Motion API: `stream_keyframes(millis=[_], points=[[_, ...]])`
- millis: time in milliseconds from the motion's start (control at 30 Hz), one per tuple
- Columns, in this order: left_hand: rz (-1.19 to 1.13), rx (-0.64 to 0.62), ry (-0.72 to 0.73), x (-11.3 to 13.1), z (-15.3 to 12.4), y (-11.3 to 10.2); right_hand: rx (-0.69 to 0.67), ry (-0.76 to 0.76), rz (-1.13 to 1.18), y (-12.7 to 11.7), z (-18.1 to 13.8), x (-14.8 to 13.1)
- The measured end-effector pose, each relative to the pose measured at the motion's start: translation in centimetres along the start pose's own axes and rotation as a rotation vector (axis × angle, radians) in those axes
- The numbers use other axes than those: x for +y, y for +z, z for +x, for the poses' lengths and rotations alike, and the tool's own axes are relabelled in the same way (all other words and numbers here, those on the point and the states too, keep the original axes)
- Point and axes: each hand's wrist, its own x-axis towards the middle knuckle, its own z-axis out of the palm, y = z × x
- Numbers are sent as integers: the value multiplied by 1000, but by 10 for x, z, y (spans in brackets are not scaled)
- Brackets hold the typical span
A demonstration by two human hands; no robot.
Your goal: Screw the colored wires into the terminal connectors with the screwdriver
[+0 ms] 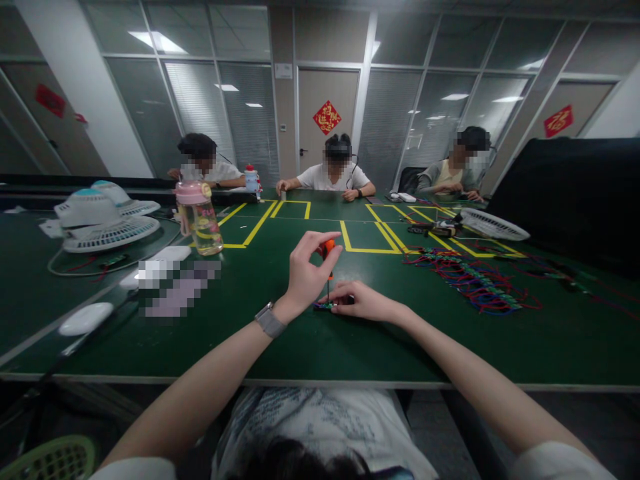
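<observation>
My left hand (311, 265) is closed round the orange handle of a screwdriver (329, 248), with the thumb and index finger at its top. The tool stands upright, and its thin dark shaft points down at a small green circuit board (323, 306) on the table. Whether the tip sits in a screw is too small to tell. My right hand (356, 300) rests on the table with its fingers pinched on the right side of this board. Part of the board is hidden behind those fingers.
Several wired green circuit boards (475, 283) lie in a row at the right. A pink-lidded bottle (200, 220), white fans (110, 220) and a white mouse-like object (86, 319) are at the left. Yellow tape (370, 251) marks the green table (280, 353). Several people sit across it.
</observation>
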Motion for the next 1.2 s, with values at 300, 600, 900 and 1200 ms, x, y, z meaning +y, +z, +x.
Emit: stream_keyframes(millis=[300,600,900,1200], points=[[-116,-69,-57,-1,-1,-2,2,-17,-5,0,0,0],[43,15,30,2,0,-1,-2,-7,-5,1,0,2],[-198,-50,-93,-4,-3,-1,10,-2,12,1,0,2],[50,41,41,2,0,-1,14,-1,-7,1,0,3]])
